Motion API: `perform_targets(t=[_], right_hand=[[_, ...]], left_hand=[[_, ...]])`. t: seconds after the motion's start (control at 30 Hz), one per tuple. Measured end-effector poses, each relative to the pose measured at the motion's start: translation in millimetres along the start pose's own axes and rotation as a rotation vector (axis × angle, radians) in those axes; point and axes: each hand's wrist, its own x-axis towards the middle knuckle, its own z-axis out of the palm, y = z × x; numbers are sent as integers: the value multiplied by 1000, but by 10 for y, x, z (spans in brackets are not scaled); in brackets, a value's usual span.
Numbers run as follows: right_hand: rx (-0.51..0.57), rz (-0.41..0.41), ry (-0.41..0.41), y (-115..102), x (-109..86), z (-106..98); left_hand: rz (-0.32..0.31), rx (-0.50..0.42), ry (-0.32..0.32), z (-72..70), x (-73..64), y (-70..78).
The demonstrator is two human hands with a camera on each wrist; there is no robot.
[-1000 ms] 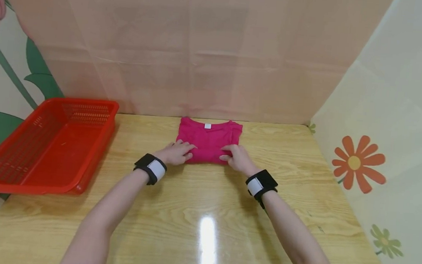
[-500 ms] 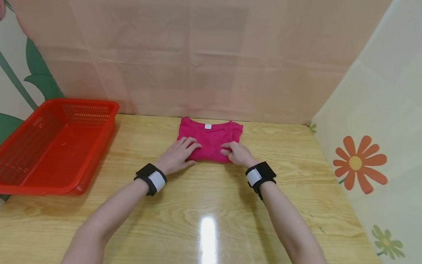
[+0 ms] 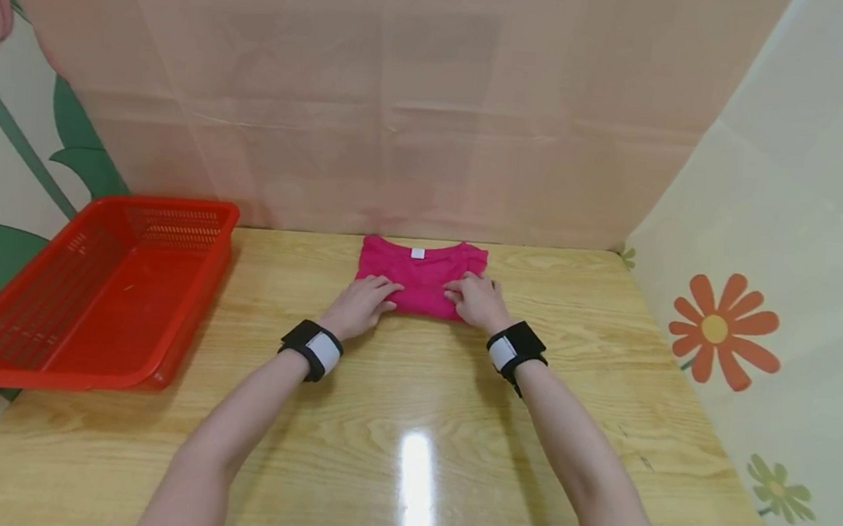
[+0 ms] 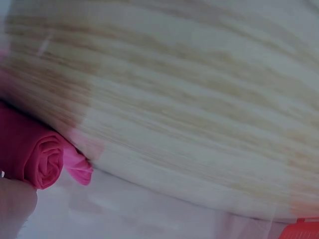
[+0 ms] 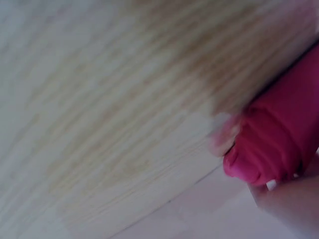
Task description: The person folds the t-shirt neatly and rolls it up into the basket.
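A pink shirt (image 3: 419, 273) lies at the back of the table, its near part rolled up and its neckline with a white tag (image 3: 418, 253) still flat at the far side. My left hand (image 3: 359, 303) holds the left end of the roll, fingers over the top and thumb at the near side. At the right end, my right hand (image 3: 480, 301) grips the roll with bent fingers. In the left wrist view the roll's end (image 4: 49, 162) shows a spiral of layers. The right wrist view has the other end of the roll (image 5: 269, 142) bunched beside the fingers.
A red plastic basket (image 3: 196, 298) with slotted walls stands on the left of the wooden table (image 3: 345, 448). A pinkish sheet (image 3: 434, 114) hangs right behind the table's back edge, and a flowered sheet (image 3: 822, 331) borders the right side.
The roll has moved slightly away from me, its near edge now farther back. My left hand drew back a little, then returned over the roll; the right hand has shifted slightly forward.
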Motion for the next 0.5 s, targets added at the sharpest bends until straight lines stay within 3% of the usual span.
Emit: perform_targets(t=[0.13,0.2,0.3,0.5], right_hand=[[-73,-103,200,-47,-69,59],[-66,-160,249,-71,-112,77],[-40,-206,225,-109,-184,91],[-42,-170,160,-155,-265,118]], left_hand=[[-8,-35,-3,-1,46,-33],[-15,-57,-13,-10,70,-43],[-31,-88,-28,-25,105,-63],[-78,-169,-60,-72,188,-88]])
